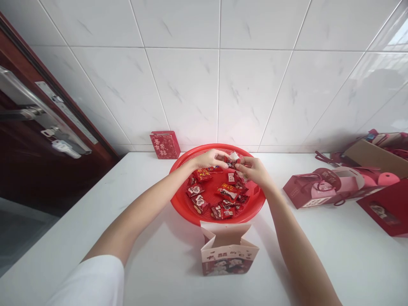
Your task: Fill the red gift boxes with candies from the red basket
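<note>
A round red plastic basket [182, 207] stands on the white table and holds several wrapped snacks, mostly red. Over its back part, my left hand [211, 159] and my right hand [253, 169] pinch a small dark red packet [231, 160] between them, one hand at each side. A whitish piece shows at the packet's top. Just in front of the basket stands a small paper box [228, 260] with its top open and a printed picture on its front. The inside of the box cannot be made out.
A red box [165, 145] stands against the tiled wall, behind and left of the basket. On the right lie pink gift boxes [310, 189], a red box [387, 208] and an open carton [363, 156]. A door with keys [65, 147] is at left.
</note>
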Available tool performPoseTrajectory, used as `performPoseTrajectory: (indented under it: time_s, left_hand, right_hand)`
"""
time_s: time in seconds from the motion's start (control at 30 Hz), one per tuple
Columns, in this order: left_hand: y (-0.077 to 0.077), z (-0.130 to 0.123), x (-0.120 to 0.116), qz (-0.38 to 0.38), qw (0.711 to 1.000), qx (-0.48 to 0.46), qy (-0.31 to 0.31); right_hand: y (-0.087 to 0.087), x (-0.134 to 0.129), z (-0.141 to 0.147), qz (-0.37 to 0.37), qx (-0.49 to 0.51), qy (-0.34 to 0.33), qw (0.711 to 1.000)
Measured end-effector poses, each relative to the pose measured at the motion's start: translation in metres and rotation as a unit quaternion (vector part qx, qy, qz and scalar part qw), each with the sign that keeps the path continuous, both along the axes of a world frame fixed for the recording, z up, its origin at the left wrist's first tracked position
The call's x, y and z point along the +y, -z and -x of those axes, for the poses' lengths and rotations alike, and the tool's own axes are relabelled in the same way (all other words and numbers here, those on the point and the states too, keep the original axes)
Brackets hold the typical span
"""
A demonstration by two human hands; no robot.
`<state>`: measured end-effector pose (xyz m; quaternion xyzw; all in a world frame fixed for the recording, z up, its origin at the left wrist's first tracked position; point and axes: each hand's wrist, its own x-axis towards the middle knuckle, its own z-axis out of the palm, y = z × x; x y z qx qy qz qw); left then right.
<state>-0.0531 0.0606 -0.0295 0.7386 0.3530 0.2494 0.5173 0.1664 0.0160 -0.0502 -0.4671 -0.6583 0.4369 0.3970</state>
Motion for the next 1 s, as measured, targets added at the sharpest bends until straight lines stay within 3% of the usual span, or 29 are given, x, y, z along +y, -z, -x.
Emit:
performPoseTrajectory:
  time_s: [0.33,0.57,0.83,1.0]
  left_hand:
    - [-0.0022,-0.0019,-0.0030,-0.045,0.998,0.028,0.036]
    - [-0.0011,-0.0035,-0.0033,-0.036,0.998,-0.004,0.047]
    - [0.0002,-0.0032,-0.0035,0.014,1.000,-0.019,0.021]
    - [0.0018,0.0022,0.0006,-0.005,1.000,-0.014,-0.027]
  right_hand:
    - [-0.0036,-0.0022,0.0005,0.006,0.013,-0.016,1.000]
    - [-0.0039,-0.0014,-0.0009,0.009,0.027,-0.018,0.999]
    - [-0.0035,-0.0021,-0.0003,0.007,0.028,0.005,1.000]
    - [-0.0034,-0.0025,0.0005,0.004,0.031,0.015,0.999]
